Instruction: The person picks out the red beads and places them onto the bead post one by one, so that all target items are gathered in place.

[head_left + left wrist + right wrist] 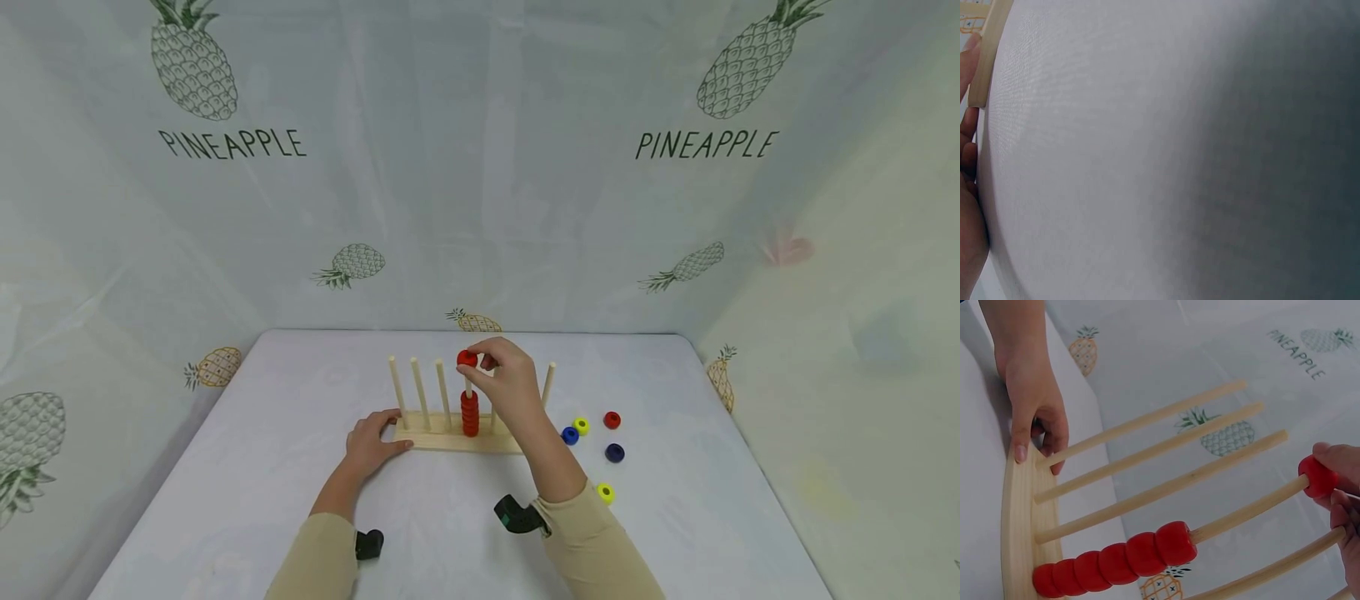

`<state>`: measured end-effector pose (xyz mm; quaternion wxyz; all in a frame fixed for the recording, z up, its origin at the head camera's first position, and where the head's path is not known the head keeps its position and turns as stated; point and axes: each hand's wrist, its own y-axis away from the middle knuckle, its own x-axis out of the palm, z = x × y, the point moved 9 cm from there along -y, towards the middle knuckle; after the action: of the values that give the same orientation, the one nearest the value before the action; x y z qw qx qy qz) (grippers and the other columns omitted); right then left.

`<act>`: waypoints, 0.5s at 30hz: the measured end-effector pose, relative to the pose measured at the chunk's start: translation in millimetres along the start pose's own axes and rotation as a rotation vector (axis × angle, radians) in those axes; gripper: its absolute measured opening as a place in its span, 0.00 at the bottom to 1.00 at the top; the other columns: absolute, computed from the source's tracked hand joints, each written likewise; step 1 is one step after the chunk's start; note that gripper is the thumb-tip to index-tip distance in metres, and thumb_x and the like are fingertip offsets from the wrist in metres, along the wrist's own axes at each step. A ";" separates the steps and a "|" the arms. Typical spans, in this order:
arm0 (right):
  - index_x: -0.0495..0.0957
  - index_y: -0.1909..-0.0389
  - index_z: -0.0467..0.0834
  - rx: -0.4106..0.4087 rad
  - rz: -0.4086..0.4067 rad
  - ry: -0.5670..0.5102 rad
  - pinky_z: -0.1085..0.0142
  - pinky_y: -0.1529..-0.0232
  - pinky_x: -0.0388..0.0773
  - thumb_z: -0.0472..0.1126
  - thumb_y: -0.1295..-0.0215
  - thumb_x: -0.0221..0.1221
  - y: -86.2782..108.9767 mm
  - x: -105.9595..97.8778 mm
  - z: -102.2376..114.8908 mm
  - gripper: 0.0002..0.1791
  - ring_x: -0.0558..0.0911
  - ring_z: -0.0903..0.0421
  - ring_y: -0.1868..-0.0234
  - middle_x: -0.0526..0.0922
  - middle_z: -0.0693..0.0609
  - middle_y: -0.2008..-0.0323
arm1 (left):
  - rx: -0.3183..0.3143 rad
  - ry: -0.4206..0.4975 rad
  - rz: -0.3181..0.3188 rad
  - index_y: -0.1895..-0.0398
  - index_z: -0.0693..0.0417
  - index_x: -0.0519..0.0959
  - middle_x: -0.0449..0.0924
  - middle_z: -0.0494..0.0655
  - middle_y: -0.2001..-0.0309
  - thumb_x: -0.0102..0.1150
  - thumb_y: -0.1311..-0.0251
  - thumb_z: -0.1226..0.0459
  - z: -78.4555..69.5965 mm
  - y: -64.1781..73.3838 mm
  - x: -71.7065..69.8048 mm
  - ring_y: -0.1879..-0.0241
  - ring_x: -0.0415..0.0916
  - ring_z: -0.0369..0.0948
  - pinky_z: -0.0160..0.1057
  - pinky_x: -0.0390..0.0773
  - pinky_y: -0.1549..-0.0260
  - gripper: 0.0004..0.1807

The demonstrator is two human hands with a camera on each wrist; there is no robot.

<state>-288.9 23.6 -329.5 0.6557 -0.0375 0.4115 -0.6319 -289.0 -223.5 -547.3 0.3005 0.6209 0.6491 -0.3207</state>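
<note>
A wooden peg rack (450,442) stands on the table, with several upright pegs in its base. Thumb in front and fingers behind, my left hand (367,444) grips the left end of that base. My right hand (513,383) pinches a red bead (1318,477) between thumb and fingers, at the top of a middle peg, whose tip is hidden by the bead. Lower on the same peg, several red beads (1138,553) are stacked down to the base. Three pegs to the left of it are bare. My right hand and forearm partly cover the rack's right side in the head view.
Loose beads lie right of the rack: a red one (612,420), a blue one (570,436), a dark blue one (615,453) and yellow ones (581,426), one of them beside my right sleeve (592,533). A pineapple-print sheet (480,208) hangs behind the white table (247,467).
</note>
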 end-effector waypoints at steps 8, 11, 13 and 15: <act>0.85 0.62 0.42 -0.015 0.008 0.036 0.66 0.68 0.74 0.39 0.49 0.74 -1.2 -0.1 2.0 0.13 0.75 0.55 0.70 0.79 0.53 0.70 | -0.014 0.010 0.004 0.36 0.55 0.73 0.77 0.52 0.47 0.73 0.48 0.53 0.3 -0.7 2.2 0.44 0.67 0.55 0.58 0.63 0.50 0.36; 0.85 0.61 0.41 -0.014 0.015 0.030 0.66 0.68 0.74 0.38 0.49 0.74 -1.5 1.0 1.5 0.14 0.76 0.54 0.69 0.80 0.50 0.69 | -0.015 0.003 0.004 0.37 0.55 0.73 0.77 0.52 0.47 0.73 0.48 0.53 1.2 -0.8 2.4 0.44 0.68 0.54 0.58 0.63 0.50 0.36; 0.85 0.60 0.40 -0.015 0.021 0.028 0.66 0.67 0.74 0.38 0.48 0.74 -1.6 1.7 1.5 0.14 0.75 0.54 0.69 0.80 0.48 0.68 | -0.016 0.001 0.002 0.37 0.55 0.73 0.77 0.52 0.47 0.73 0.48 0.53 1.7 -0.8 2.2 0.45 0.68 0.55 0.58 0.64 0.51 0.36; 0.85 0.60 0.40 -0.019 0.028 0.022 0.65 0.66 0.75 0.38 0.48 0.73 -1.3 2.2 1.6 0.14 0.76 0.54 0.69 0.81 0.46 0.67 | -0.016 -0.002 0.001 0.37 0.55 0.74 0.77 0.52 0.47 0.73 0.48 0.53 1.7 -0.5 1.7 0.45 0.68 0.55 0.58 0.64 0.51 0.36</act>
<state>-289.3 20.6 -328.8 0.6597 -0.0308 0.4250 -0.6191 -289.6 -223.8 -549.6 0.3061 0.6184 0.6511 -0.3162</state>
